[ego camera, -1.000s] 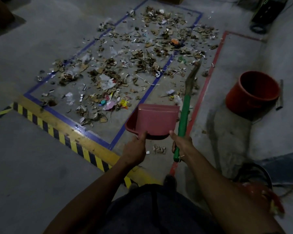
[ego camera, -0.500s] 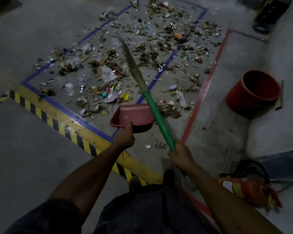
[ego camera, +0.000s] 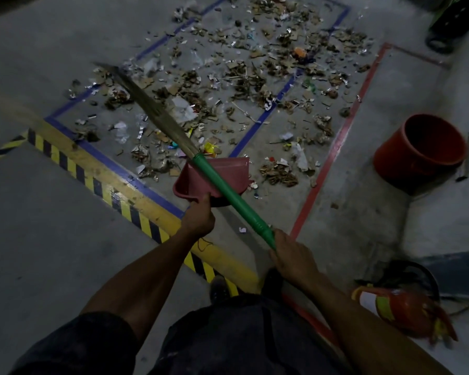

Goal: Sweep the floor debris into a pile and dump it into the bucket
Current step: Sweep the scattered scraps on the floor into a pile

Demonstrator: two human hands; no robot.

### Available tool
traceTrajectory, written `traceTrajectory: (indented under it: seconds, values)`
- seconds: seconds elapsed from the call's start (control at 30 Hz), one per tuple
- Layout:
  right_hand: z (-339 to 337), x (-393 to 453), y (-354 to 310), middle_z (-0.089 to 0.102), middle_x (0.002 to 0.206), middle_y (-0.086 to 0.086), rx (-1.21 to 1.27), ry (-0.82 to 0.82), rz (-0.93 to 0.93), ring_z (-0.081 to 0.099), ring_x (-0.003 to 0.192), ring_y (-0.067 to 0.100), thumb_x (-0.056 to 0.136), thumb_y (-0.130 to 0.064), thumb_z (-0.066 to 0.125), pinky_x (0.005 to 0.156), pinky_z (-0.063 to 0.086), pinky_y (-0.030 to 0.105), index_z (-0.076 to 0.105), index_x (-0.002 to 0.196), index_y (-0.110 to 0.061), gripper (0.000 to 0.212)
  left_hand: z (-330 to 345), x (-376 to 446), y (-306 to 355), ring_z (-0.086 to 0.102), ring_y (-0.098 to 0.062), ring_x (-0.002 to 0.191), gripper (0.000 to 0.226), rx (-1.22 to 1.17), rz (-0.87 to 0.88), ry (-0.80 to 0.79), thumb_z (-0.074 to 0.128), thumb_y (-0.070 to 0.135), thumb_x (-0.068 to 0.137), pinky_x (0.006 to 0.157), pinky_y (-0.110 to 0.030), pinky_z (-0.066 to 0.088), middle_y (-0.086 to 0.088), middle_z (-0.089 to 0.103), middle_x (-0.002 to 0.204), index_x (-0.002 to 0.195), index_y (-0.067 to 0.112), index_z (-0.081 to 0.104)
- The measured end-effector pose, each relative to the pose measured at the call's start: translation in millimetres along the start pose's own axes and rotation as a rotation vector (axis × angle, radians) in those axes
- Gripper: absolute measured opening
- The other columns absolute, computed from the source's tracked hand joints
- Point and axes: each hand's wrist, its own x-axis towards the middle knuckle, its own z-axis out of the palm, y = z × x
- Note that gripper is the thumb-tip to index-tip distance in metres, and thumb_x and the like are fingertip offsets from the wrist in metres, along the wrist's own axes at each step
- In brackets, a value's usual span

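Observation:
Scattered debris of paper, cardboard scraps and foil covers the concrete floor inside a blue-taped rectangle. My left hand grips the handle of a pink dustpan, held low above the floor near the debris' front edge. My right hand grips the green handle of a broom. The broom slants up and to the left across the dustpan, and its straw bristles reach over the left side of the debris. An orange bucket stands upright and open at the right.
Yellow-and-black hazard tape runs along the near left edge of the blue tape. A red tape line separates the debris from the bucket. A red fire extinguisher lies at lower right. My feet stand by the hazard tape.
The broom has swung from pointing up at the right to slanting far left across the debris. The dustpan has shifted slightly left and nearer. The debris lies as before.

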Motion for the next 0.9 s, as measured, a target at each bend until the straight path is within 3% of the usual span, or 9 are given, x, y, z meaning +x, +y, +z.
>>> traceTrajectory:
  seconds: [0.13,0.27,0.43,0.6,0.67,0.73,0.83,0.9]
  values:
    - [-6.2,3.8,-3.3,0.052,0.124,0.007,-0.187,0.059,0.035,0.061,0.094,0.031,0.104,-0.039,0.031,0.067,0.042,0.036,0.032,0.136,-0.014,0.04,-4.2,-6.8,5.2,0.052,-0.044,0.102,0.056,-0.019,0.014,0.038,0.034,0.009,0.099,0.071,-0.039,0.038,-0.03,0.046,0.124,0.152,0.013,0.016]
    - [-3.4,10.7,-3.8,0.055,0.118,0.013,-0.183,0.05,0.014,0.063,0.09,0.035,0.105,-0.034,0.034,0.07,0.051,0.042,0.032,0.137,-0.009,0.041,-2.3,-6.0,-1.1,0.052,-0.043,0.102,0.056,-0.001,0.022,0.028,0.037,0.008,0.097,0.069,-0.035,0.035,-0.03,0.048,0.122,0.15,0.009,0.018]
    - [1.7,11.8,5.1,0.059,0.116,0.016,0.03,-0.051,0.095,0.063,0.095,0.036,0.104,-0.033,0.038,0.067,0.041,0.036,0.033,0.132,-0.01,0.037,10.9,-10.2,-23.2,0.054,-0.043,0.099,0.062,0.04,-0.034,-0.017,0.042,0.009,0.095,0.067,-0.034,0.035,-0.03,0.051,0.118,0.151,0.008,0.016]
    - [2.8,17.1,23.0,0.06,0.112,0.017,0.277,-0.155,0.156,0.061,0.092,0.032,0.103,-0.035,0.039,0.073,0.051,0.037,0.023,0.146,-0.015,0.051,22.5,-21.2,-30.4,0.057,-0.045,0.099,0.056,-0.007,-0.106,-0.019,0.04,0.008,0.093,0.07,-0.038,0.039,-0.031,0.056,0.111,0.146,0.005,0.022]
    - [2.4,18.3,27.4,0.06,0.112,0.017,0.351,-0.179,0.17,0.06,0.087,0.028,0.102,-0.032,0.042,0.067,0.05,0.033,0.018,0.15,-0.018,0.055,23.7,-28.0,-30.3,0.058,-0.045,0.099,0.055,-0.008,-0.089,-0.015,0.04,0.005,0.094,0.07,-0.04,0.04,-0.031,0.057,0.11,0.146,0.002,0.022]
    - [4.3,18.7,30.0,0.057,0.122,0.02,0.419,-0.195,0.193,0.058,0.086,0.026,0.102,-0.028,0.043,0.057,0.043,0.025,0.013,0.154,-0.021,0.061,25.1,-34.1,-31.3,0.059,-0.043,0.094,0.058,-0.007,-0.075,-0.006,0.04,0.003,0.094,0.068,-0.04,0.04,-0.031,0.058,0.11,0.148,0.0,0.019]
    - [9.2,23.1,36.4,0.047,0.14,0.021,0.523,-0.187,0.216,0.052,0.094,0.02,0.101,-0.022,0.045,0.063,0.041,0.021,0.011,0.156,-0.022,0.065,29.5,-41.2,-33.5,0.059,-0.04,0.083,0.06,-0.033,-0.099,0.014,0.041,0.001,0.093,0.064,-0.039,0.039,-0.031,0.059,0.103,0.148,0.0,0.018]
    - [11.8,25.9,43.3,0.056,0.119,0.019,0.583,-0.189,0.252,0.055,0.077,0.02,0.098,-0.021,0.045,0.062,0.046,0.025,0.014,0.156,-0.026,0.066,31.8,-47.2,-31.6,0.059,-0.043,0.091,0.058,-0.033,-0.128,0.0,0.04,0.002,0.094,0.064,-0.037,0.037,-0.031,0.058,0.107,0.148,0.0,0.018]
